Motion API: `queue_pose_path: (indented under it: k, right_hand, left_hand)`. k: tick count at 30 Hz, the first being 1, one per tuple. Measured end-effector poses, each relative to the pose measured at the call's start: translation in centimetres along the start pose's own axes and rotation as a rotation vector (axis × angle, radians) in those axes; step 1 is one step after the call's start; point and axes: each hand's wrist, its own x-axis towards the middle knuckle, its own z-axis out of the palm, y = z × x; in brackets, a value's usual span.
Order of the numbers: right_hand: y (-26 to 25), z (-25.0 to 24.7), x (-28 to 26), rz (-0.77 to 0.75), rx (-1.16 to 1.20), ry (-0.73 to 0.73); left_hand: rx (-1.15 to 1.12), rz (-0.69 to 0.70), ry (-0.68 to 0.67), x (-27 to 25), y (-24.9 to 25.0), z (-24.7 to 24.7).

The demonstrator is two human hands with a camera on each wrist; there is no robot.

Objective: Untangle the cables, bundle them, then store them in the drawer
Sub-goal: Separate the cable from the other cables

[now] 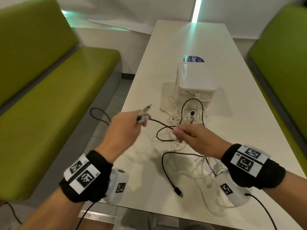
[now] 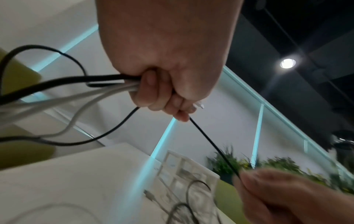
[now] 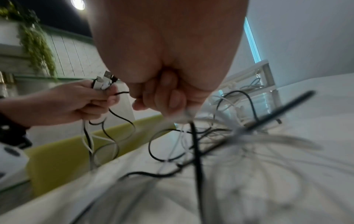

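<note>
Black and white cables (image 1: 186, 123) lie tangled on the white table (image 1: 232, 113) in front of a small white drawer unit (image 1: 194, 80). My left hand (image 1: 131, 122) is raised over the table's left edge and grips a bunch of black and white cable ends (image 2: 107, 84), plugs (image 3: 104, 82) sticking out of the fist. A black cable (image 1: 159, 122) runs taut from it to my right hand (image 1: 187, 135), which pinches it along with white strands (image 3: 188, 115). A loose black plug end (image 1: 178, 191) lies near the front edge.
Green benches (image 1: 49, 113) flank the table on both sides. A blue round sticker (image 1: 193, 59) sits behind the drawer unit. Black cable loops hang off the table's left edge (image 1: 99, 115). The far half of the table holds nothing else.
</note>
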Motion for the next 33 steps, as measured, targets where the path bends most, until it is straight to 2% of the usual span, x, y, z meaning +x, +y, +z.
queue_pose_path:
  k: [2,6,10,14,17,19,21,26,33]
  right_hand:
    - [0.9,0.2,-0.3,0.041,-0.021,-0.030]
    - [2.2,1.2,-0.7,0.113,-0.112,-0.109]
    - [2.0,1.4,0.0,0.064,-0.274,-0.105]
    - [1.1,0.5,1.1,-0.030,-0.427,-0.032]
    - [-0.2,0.0,1.8,-0.098,-0.488,0.042]
    - [-0.8,-0.3,2.0,-0.144,-0.480,0.086]
    - [-1.2,-0.2,1.7,-0.150,-0.452,0.089]
    - [-1.2,0.6,1.0,-0.031,-0.281,0.007]
    - [-1.7,1.2,1.4,-0.005,-0.119,-0.037]
  left_hand:
    - [-0.016,-0.078,0.099,0.4,-1.3,-0.7]
    - [0.058,-0.141,0.053,0.0,-2.6,0.0]
    - [0.004,0.014,0.034,-0.7,-1.3,1.5]
    - [0.060,0.171,-0.080,-1.0,0.6,3.0]
    - [0.081,0.188,-0.192,-1.1,1.3,3.8]
    - [0.042,0.153,-0.207,-1.3,1.4,4.0]
    - [-0.022,0.102,-0.152,-1.4,1.2,3.9]
    - [-0.075,0.013,0.005,-0.9,0.3,1.9]
    - [-0.073,-0.069,0.032,-1.0,-0.8,-0.2]
